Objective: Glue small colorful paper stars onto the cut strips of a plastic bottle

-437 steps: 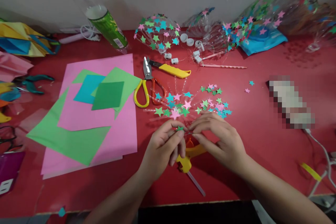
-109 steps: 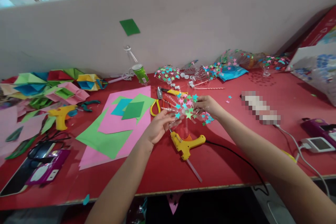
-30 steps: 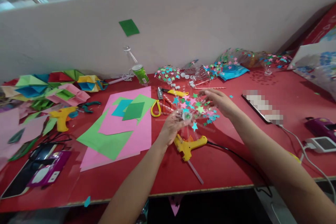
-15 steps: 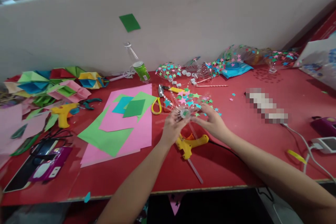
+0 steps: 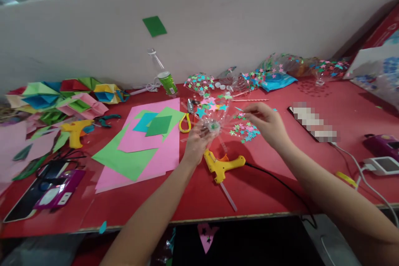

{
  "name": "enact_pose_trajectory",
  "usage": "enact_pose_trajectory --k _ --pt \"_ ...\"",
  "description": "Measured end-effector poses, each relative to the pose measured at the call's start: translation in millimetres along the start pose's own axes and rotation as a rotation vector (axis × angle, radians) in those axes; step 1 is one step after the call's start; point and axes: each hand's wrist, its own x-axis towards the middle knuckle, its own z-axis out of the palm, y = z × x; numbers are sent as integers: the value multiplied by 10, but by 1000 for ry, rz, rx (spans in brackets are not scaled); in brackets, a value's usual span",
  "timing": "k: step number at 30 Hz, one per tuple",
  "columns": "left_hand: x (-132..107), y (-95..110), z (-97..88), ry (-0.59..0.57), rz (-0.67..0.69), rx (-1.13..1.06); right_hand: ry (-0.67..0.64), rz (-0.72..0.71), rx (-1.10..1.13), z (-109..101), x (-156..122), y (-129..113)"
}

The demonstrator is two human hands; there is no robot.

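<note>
My left hand [image 5: 195, 146] is closed around the middle of a clear plastic piece cut into fanned strips [image 5: 213, 121], with pink, teal and green paper stars glued to the strip ends. It is lifted above the red table [image 5: 268, 183]. My right hand [image 5: 267, 124] hovers to its right, fingers loosely curled over a small heap of loose paper stars [image 5: 245, 131]; I cannot make out whether it holds one. A yellow glue gun [image 5: 223, 165] lies just below both hands, its black cord trailing right.
Pink, green and teal paper sheets [image 5: 143, 145] lie left, yellow-handled scissors [image 5: 186, 120] beside them. Folded paper shapes [image 5: 62, 97] and a second glue gun [image 5: 75, 131] sit far left. Finished star pieces [image 5: 201, 84] line the partition. Chargers and cables [image 5: 378, 164] are at right.
My right hand has left the plastic piece and moved right and up, over the loose stars. My left hand has kept the piece and tilted it slightly.
</note>
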Motion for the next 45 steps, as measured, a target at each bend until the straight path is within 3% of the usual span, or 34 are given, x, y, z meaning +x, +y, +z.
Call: enact_pose_trajectory --k 5,9,16,29,37,45 --pt "30 5 -160 121 47 37 99 -163 -25 -72 -103 -471" --pt "4 -64 -241 182 103 41 50 -375 -154 167 -271 -478" --pt "-81 -115 -276 122 42 74 -3 -277 -27 403 -462 -179" --pt "-148 -107 -188 97 -4 180 -36 -108 180 453 -541 -201" --pt "-124 -199 -206 135 -3 192 11 -171 277 464 -542 -178" --pt "-132 -214 -212 117 5 157 50 -276 63 425 -497 -136"
